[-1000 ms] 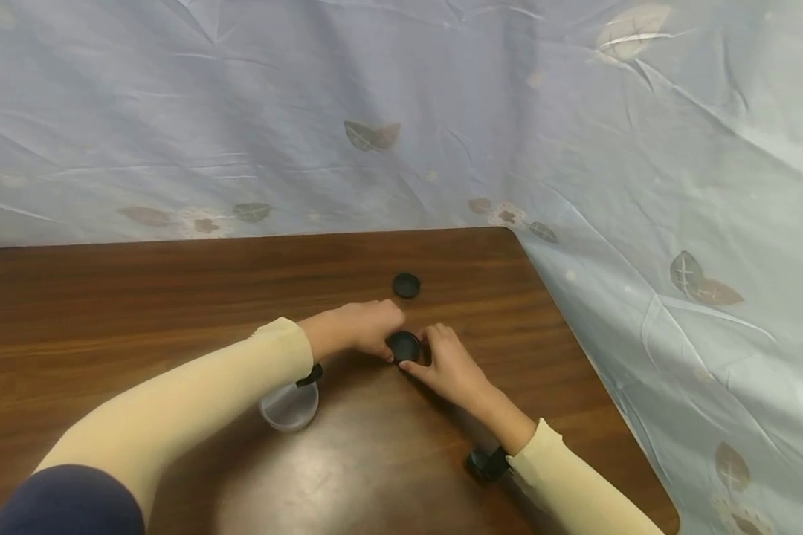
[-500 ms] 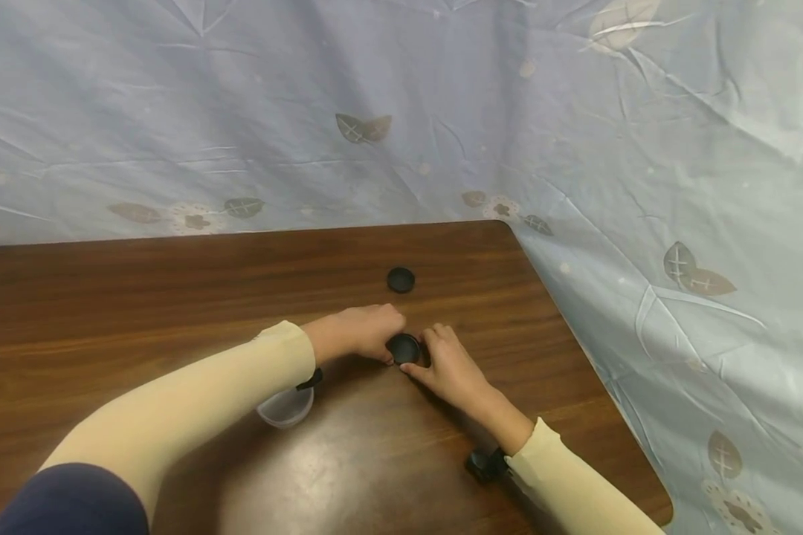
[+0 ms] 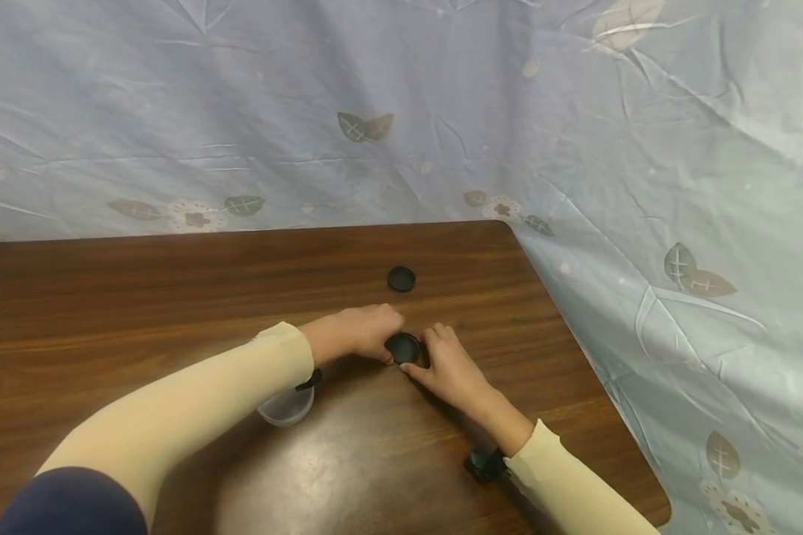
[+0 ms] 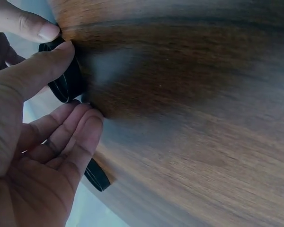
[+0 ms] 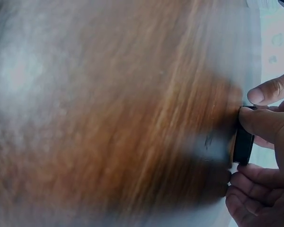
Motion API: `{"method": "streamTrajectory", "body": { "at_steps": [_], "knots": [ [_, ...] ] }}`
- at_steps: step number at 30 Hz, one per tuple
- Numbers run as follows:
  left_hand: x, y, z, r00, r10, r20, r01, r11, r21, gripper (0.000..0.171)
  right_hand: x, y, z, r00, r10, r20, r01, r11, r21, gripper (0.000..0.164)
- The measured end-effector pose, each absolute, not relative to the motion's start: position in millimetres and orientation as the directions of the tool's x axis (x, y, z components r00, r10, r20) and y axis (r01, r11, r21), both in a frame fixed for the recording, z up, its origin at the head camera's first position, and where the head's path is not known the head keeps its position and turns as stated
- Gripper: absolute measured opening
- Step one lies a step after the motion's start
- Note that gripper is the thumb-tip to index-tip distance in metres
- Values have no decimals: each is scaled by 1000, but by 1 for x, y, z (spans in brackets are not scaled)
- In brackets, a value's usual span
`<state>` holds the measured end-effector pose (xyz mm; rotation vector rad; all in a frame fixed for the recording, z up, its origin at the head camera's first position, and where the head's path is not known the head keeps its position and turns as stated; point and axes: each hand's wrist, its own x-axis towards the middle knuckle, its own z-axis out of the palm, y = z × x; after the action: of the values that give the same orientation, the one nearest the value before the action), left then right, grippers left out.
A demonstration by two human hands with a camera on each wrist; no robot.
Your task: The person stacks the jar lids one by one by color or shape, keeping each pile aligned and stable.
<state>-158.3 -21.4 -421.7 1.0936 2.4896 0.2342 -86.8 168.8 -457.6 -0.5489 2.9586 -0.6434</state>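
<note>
A shallow round black lid (image 3: pixel 404 348) with a raised rim is held between both hands near the middle of the table. From its left side, my left hand (image 3: pixel 368 331) grips it; in the left wrist view the thumb (image 4: pixel 57 64) lies across the rim of the lid (image 4: pixel 72 82). My right hand (image 3: pixel 451 368) holds the opposite side, thumb in front and fingers behind. The right wrist view shows the lid (image 5: pixel 244 137) edge-on beneath the right thumb (image 5: pixel 262 120). A second, similar black lid (image 3: pixel 401 279) lies apart, farther back.
A clear round container (image 3: pixel 288 407) stands partly hidden under the left forearm. Black wrist-camera mounts show at both cuffs, the right one (image 3: pixel 485 464) close to the wooden table (image 3: pixel 140 297). Patterned cloth (image 3: pixel 274 111) hangs behind the table and along its right side.
The head view shifted slightly between the first two frames. Both hands keep their hold on the lid, with hardly any visible movement.
</note>
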Motion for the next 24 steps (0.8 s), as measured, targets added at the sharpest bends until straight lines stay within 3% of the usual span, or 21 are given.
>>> {"method": "streamTrajectory", "body": {
  "at_steps": [11,16,24],
  "knots": [
    [-167,-36,-420,-612,726,-315,619,687,380,43,-93,180,-453,-930,-364,-40,-299,817,-493,55],
    [-190,-51,-415,-669,684,-292,568,723,393,46,-116,199,-450,-939,-342,-40,-262,784,-562,53],
    [-227,-67,-418,-779,605,-167,452,725,520,45,-168,211,-459,-952,-305,31,-257,738,-624,52]
  ]
}}
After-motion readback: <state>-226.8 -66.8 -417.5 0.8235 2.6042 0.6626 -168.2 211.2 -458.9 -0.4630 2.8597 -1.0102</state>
